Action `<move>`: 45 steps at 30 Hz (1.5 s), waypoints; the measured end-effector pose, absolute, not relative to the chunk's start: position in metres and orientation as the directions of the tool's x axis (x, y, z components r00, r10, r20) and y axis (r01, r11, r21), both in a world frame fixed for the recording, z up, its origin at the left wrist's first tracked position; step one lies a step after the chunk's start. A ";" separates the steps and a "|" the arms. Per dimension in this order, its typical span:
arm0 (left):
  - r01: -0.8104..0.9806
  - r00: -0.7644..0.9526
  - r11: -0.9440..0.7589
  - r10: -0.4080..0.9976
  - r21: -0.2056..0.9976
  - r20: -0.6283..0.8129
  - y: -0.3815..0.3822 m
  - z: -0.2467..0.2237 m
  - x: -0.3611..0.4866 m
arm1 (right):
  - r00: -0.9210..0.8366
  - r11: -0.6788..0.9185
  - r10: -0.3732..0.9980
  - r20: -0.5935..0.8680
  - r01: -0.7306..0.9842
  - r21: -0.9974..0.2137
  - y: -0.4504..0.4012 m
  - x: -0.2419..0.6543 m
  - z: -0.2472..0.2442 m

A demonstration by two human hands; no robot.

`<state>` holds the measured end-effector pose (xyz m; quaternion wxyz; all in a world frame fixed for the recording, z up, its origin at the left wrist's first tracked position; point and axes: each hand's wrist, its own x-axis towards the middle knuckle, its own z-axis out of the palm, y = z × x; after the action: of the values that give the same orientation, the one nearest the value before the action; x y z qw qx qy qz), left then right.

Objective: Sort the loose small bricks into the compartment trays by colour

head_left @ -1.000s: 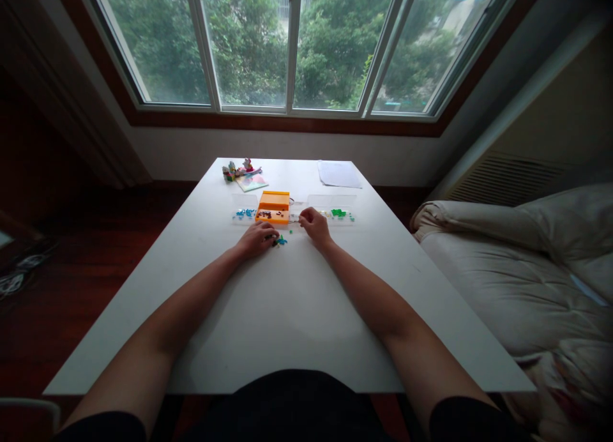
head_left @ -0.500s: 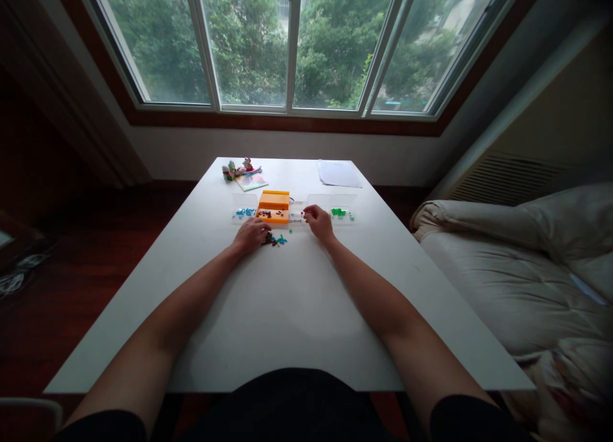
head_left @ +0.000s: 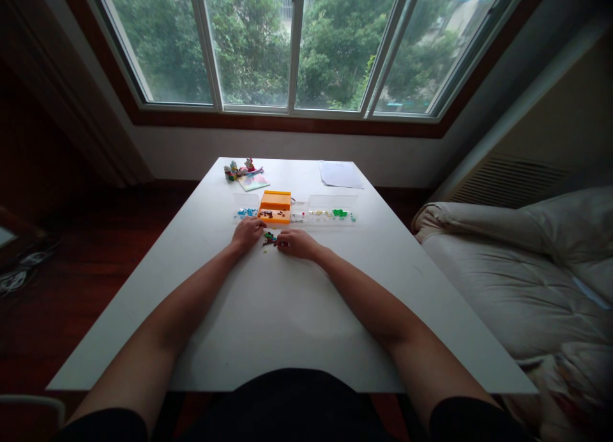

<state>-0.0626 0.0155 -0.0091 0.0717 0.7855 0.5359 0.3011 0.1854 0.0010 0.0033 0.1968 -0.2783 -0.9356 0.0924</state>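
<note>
A small pile of mixed toy bricks (head_left: 269, 238), green, blue and dark brown, lies on the white table between my hands. My left hand (head_left: 248, 232) rests at its left, just before the orange box, its fingers loosely apart and nothing visible in them. At the pile's right edge is my right hand (head_left: 297, 244), fingertips drawn together among the pieces; whatever they hold is too small to make out. The open orange box (head_left: 275, 198) holds brown pieces. Blue pieces (head_left: 247, 212) sit in a clear tray to its left, green pieces (head_left: 340, 213) in a clear tray to its right.
Small toy figures (head_left: 234, 170) and a colourful card (head_left: 253, 182) lie at the back left of the table (head_left: 306, 314). White paper sheets (head_left: 339, 174) are at the back right. A sofa (head_left: 517, 257) stands right of the table; a window is beyond it.
My right hand has moved from the clear tray on the right, back and leftward to the brick pile. The left hand has shifted slightly away from the pile, which looks more gathered.
</note>
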 end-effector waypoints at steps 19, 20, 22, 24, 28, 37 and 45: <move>0.738 0.314 -0.472 0.873 0.482 0.374 0.019 -0.010 -0.063 | -0.813 0.911 0.409 0.415 0.339 -0.234 -0.015 0.163 -0.006; 0.724 0.337 -0.486 0.868 0.489 0.365 0.019 -0.010 -0.063 | -0.804 0.908 0.417 0.423 0.345 -0.240 -0.014 0.164 -0.006; 0.697 0.378 -0.511 0.858 0.504 0.347 0.020 -0.009 -0.066 | -0.796 0.903 0.426 0.431 0.349 -0.249 -0.011 0.166 -0.005; 0.674 0.406 -0.524 0.852 0.522 0.330 0.021 -0.007 -0.069 | -0.796 0.903 0.426 0.429 0.344 -0.259 -0.010 0.168 -0.005; 0.652 0.443 -0.529 0.847 0.543 0.293 0.020 -0.001 -0.076 | -0.796 0.897 0.433 0.424 0.333 -0.291 -0.008 0.169 -0.004; 0.648 0.467 -0.524 0.847 0.553 0.255 0.015 0.007 -0.073 | -0.779 0.868 0.490 0.392 0.393 -0.303 -0.007 0.171 -0.004; 0.595 0.511 -0.504 0.839 0.626 0.189 0.019 0.012 -0.085 | -0.779 0.859 0.502 0.377 0.400 -0.319 -0.009 0.174 0.000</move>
<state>-0.0854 0.0192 0.0115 0.2502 0.8324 0.4306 0.2431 0.1741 -0.0087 0.0003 0.2298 -0.2406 -0.9364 0.1113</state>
